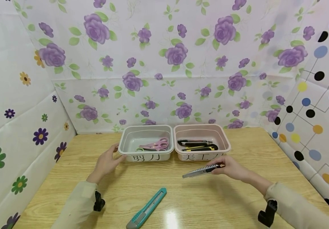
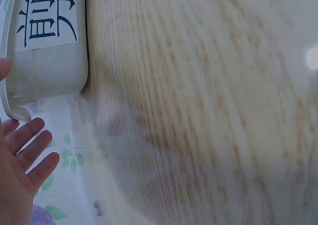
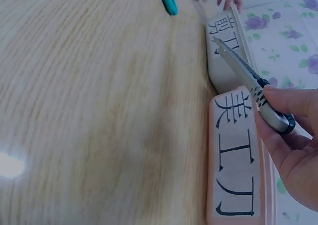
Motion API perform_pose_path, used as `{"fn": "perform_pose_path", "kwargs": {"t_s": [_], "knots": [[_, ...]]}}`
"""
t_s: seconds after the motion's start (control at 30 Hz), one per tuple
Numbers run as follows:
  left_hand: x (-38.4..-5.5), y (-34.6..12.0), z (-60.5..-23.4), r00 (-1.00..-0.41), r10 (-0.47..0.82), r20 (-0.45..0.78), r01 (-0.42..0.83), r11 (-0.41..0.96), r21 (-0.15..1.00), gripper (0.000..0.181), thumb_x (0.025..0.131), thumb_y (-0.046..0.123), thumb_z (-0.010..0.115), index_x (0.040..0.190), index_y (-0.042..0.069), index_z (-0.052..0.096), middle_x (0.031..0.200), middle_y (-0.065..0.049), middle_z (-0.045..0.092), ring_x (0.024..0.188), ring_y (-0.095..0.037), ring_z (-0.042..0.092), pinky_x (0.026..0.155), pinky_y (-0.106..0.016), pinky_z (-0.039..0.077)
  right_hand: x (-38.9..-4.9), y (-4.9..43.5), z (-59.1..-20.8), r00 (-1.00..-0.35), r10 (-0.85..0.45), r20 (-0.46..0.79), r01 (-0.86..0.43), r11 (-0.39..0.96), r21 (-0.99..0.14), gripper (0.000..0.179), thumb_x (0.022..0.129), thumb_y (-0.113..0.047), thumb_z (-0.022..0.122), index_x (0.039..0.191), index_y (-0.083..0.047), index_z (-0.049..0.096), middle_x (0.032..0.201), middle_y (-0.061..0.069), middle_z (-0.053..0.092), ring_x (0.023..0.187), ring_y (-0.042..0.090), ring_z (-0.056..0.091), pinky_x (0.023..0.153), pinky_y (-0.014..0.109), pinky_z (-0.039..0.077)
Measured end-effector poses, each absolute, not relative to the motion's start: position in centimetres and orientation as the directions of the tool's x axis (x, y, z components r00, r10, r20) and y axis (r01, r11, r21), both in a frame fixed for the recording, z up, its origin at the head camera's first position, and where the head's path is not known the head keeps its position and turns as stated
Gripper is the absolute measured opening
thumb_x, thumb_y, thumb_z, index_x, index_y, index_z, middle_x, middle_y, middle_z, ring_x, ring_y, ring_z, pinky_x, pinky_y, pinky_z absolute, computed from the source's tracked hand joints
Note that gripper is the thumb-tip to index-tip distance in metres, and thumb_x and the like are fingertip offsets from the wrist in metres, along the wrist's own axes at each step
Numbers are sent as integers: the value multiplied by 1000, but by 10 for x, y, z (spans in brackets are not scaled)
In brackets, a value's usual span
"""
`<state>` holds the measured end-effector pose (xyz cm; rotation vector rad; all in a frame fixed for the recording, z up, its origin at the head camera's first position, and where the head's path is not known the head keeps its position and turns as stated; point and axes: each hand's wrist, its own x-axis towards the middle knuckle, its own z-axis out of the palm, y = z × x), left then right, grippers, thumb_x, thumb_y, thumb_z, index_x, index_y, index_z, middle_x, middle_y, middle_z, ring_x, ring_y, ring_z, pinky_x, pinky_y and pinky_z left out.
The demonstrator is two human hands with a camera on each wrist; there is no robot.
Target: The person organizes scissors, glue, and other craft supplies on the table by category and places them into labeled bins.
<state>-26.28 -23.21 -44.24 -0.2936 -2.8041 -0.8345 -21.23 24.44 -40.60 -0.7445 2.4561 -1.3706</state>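
My right hand (image 1: 231, 168) pinches a grey and black utility knife (image 1: 200, 171) above the table, just in front of the pink bin (image 1: 226, 149). Its tip points left. My left hand (image 1: 106, 163) rests at the left front corner of the white bin (image 1: 124, 147), thumb by the front rim. In the left wrist view, several fingers (image 2: 31, 135) stretch out straight beside that bin. Pink-handled scissors (image 1: 161, 144) and a green handle lie in the white bin. Inside the pink bin are black utility knives (image 1: 193, 142) and a yellow and black one (image 1: 202, 148).
A large teal utility knife (image 1: 148, 208) lies slantwise on the wooden table (image 1: 198, 203), nearer the front. Both bins stand side by side at the back, with labels on their fronts. Behind them hangs a floral cloth (image 1: 158, 63), with patterned cloths at both sides.
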Motion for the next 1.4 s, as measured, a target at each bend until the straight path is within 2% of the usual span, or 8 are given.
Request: {"fn": "perform_pose_path", "kwargs": {"t_s": [0.2,0.37,0.47,0.57,0.87,1.07,1.17,1.4], "knots": [[-264,-232,-443,-960,130,250,244,825,510,71,84,50,57,134,3,40,121,-21,54,110,-40,51,87,-58,38,-219,245,-396,-847,-527,66,-330,425,-843,32,82,-12,66,111,2,63,114,22,58,86,4,58,64,23,49],[-264,-232,-444,-960,132,247,244,827,507,71,84,51,56,134,4,40,122,-21,54,109,-39,51,86,-58,39,-225,244,-388,-845,-527,90,-365,448,-816,32,82,-11,66,111,0,64,113,21,59,69,6,53,54,23,43],[-264,-232,-445,-960,133,246,245,824,510,71,84,52,56,134,4,40,122,-20,54,110,-39,50,86,-58,38,-227,244,-382,-853,-514,93,-369,466,-804,31,82,-11,66,111,0,64,110,19,61,70,8,54,56,23,45],[-264,-232,-446,-961,135,243,246,822,513,71,84,53,55,134,4,40,123,-20,54,111,-40,50,87,-59,37,-229,245,-377,-864,-495,94,-363,481,-798,30,83,-10,65,111,-1,64,109,18,62,79,8,57,62,25,48],[-265,-233,-446,-956,139,258,257,820,512,71,84,51,56,134,4,40,121,-21,55,110,-40,50,87,-60,37,-237,247,-365,-883,-458,98,-346,497,-796,31,84,-9,64,112,4,61,110,20,60,69,12,56,57,25,48],[-264,-233,-445,-956,141,259,261,812,523,69,84,50,57,134,4,41,121,-20,55,110,-40,50,88,-60,37,-245,250,-364,-900,-422,108,-345,539,-768,30,83,-12,65,110,0,64,107,16,61,58,9,40,51,22,39],[-264,-232,-445,-956,144,256,262,813,519,69,84,49,57,134,4,40,121,-20,55,110,-39,50,88,-59,37,-247,253,-363,-908,-409,93,-324,544,-774,30,83,-14,65,110,-2,64,107,15,60,60,9,37,53,23,34],[-263,-232,-443,-954,143,265,266,813,518,68,84,47,58,134,4,40,120,-20,56,109,-39,51,87,-59,38,-253,255,-362,-915,-399,61,-282,524,-804,32,83,-14,65,112,0,61,114,18,58,74,11,51,62,24,43]]}}
